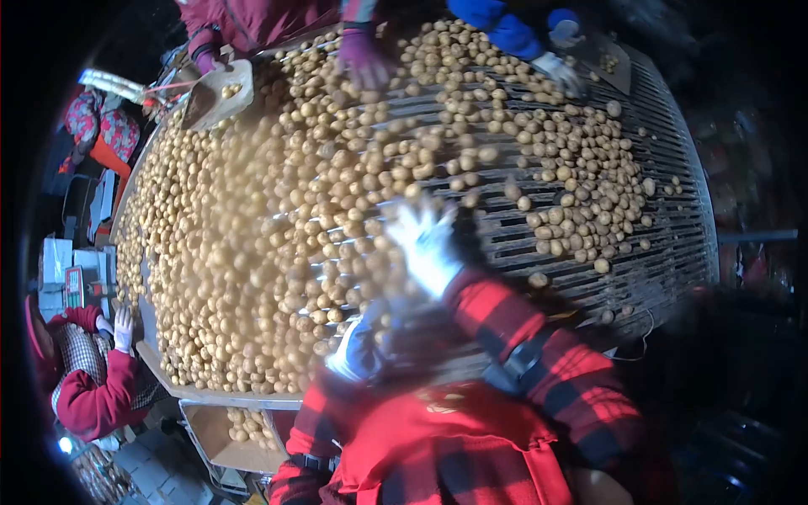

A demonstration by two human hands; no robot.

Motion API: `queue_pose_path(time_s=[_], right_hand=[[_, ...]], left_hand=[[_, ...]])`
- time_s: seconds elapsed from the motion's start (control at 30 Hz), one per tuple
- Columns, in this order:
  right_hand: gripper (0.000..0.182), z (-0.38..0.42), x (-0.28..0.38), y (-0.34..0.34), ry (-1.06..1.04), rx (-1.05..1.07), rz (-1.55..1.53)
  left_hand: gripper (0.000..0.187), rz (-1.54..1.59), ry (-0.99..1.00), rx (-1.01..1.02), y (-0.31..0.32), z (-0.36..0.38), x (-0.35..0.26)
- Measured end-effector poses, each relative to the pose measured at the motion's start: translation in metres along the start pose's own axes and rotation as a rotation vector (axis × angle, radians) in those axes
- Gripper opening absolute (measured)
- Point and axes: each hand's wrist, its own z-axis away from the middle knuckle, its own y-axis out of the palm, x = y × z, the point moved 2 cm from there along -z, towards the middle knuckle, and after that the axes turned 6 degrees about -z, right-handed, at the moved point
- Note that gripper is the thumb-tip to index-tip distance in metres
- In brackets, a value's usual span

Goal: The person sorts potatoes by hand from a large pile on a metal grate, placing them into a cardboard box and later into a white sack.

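A great many small round potatoes [244, 278] lie over a slatted sorting table [673, 244], heaped most thickly to the left. In a white glove, my right hand [425, 240] reaches over the slats at the pile's right edge, fingers spread and nothing seen in it. My left hand [358, 349], gloved too, is close to the table's near edge beside the potatoes. Motion smears its fingers, so its grip cannot be made out. Some potatoes in the middle of the pile look blurred.
Across the table, a purple-gloved hand [364, 59] and a white-gloved hand [558, 74] of other people reach over potatoes. A scoop-like tray [220, 94] is at the far left. A person in red [99, 389] stands left. A wooden box [210, 429] holds potatoes below the near edge.
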Motion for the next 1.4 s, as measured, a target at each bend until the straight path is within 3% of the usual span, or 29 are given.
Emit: queue_pose_path(time_s=[0.03,0.1,0.13,0.17,0.2,0.23,0.27,0.33,0.4,0.47,0.53,0.57,0.6,0.63,0.67,0.7,0.73,0.8,0.93,1.0,1.07,1.13,1.17,1.2,1.27,1.33,1.4], right_hand=[[0.047,0.009,0.022,0.008,-0.061,-0.040,-0.124],[0.051,0.041,0.053,0.015,-0.241,-0.142,-0.147],[0.050,0.055,0.058,0.046,-0.356,-0.294,-0.354],[0.050,0.073,0.052,0.032,-0.237,-0.187,-0.631],[0.051,0.091,0.039,0.018,-0.113,-0.072,-0.904],[0.051,0.098,0.015,0.022,-0.112,-0.073,-0.906],[0.055,0.099,-0.028,0.030,0.076,-0.163,-1.201],[0.065,0.112,-0.110,0.046,0.490,-0.354,-1.761],[0.074,0.149,-0.165,0.038,0.573,-0.193,-0.137],[0.082,0.160,-0.152,0.036,0.646,-0.156,-0.278],[0.070,0.165,-0.125,0.026,0.310,-0.206,-0.604],[0.060,0.171,-0.106,0.029,0.189,-0.212,-0.562],[0.057,0.172,-0.095,0.032,0.064,-0.221,-0.513],[0.057,0.168,-0.099,0.027,0.068,-0.220,-0.509],[0.055,0.160,-0.110,0.017,0.159,-0.271,-0.698],[0.053,0.149,-0.123,0.013,0.252,-0.323,-0.887],[0.051,0.137,-0.148,0.013,0.158,-0.469,-0.776],[0.047,0.112,-0.193,0.019,0.264,-0.505,-0.849],[0.041,0.041,-0.246,0.006,0.547,-0.124,-0.512],[0.040,0.016,-0.271,0.055,0.349,-0.199,-0.497],[0.038,0.009,-0.273,0.053,0.321,-0.296,-0.533],[0.037,0.019,-0.262,0.037,0.240,-0.491,-0.560],[0.035,0.026,-0.245,0.042,0.258,-0.347,-0.754],[0.033,0.037,-0.219,0.046,0.287,-0.203,-0.939],[0.028,0.074,-0.144,0.034,-0.196,-0.317,-0.636],[0.034,0.121,-0.086,0.028,-0.337,-0.265,-0.502],[0.038,0.161,-0.070,0.030,-0.240,-0.260,-0.720]], left_hand=[[0.026,-0.017,0.007,-0.005,0.046,0.015,-0.012],[0.026,0.004,0.013,0.013,0.058,0.026,-0.013],[0.027,0.029,0.031,-0.029,0.055,0.031,-0.010],[0.029,0.049,0.105,-0.030,0.059,0.035,-0.008],[0.028,0.039,-0.042,-0.034,0.060,0.044,-0.012],[0.027,0.101,0.025,0.014,0.041,0.044,-0.005],[0.027,0.165,0.093,0.062,0.013,0.040,0.008],[0.026,0.251,0.036,0.110,-0.012,0.033,0.021],[0.025,0.392,-0.093,0.192,-0.014,0.026,0.031],[0.024,0.371,-0.105,0.064,-0.008,0.017,0.040],[0.025,0.443,-0.134,-0.011,-0.008,-0.004,0.047],[0.027,0.600,-0.356,0.246,-0.001,-0.008,0.044],[0.027,0.596,-0.363,0.250,-0.007,-0.017,0.049],[0.027,0.397,-0.205,0.234,-0.021,-0.029,0.056],[0.040,0.200,-0.045,0.214,-0.022,-0.035,0.057],[0.040,0.200,-0.048,0.214,-0.023,-0.038,0.059],[0.046,0.045,-0.012,0.249,-0.013,-0.038,0.056],[0.052,-0.106,0.029,0.282,0.000,-0.039,0.054],[0.061,-0.143,-0.042,0.300,-0.009,-0.037,0.059],[0.059,-0.174,0.002,0.257,-0.007,-0.030,0.057],[0.052,-0.168,0.005,0.238,-0.021,-0.032,0.057],[0.039,0.064,0.065,0.288,0.000,-0.026,0.047],[0.031,-0.103,0.090,0.022,0.008,-0.023,0.046],[0.031,-0.100,0.079,0.024,0.005,-0.027,0.047],[0.029,0.249,-0.028,0.214,0.001,-0.040,0.049],[0.033,0.240,-0.065,0.121,0.014,-0.045,0.049],[0.037,0.109,-0.111,0.139,0.049,-0.037,0.036]])
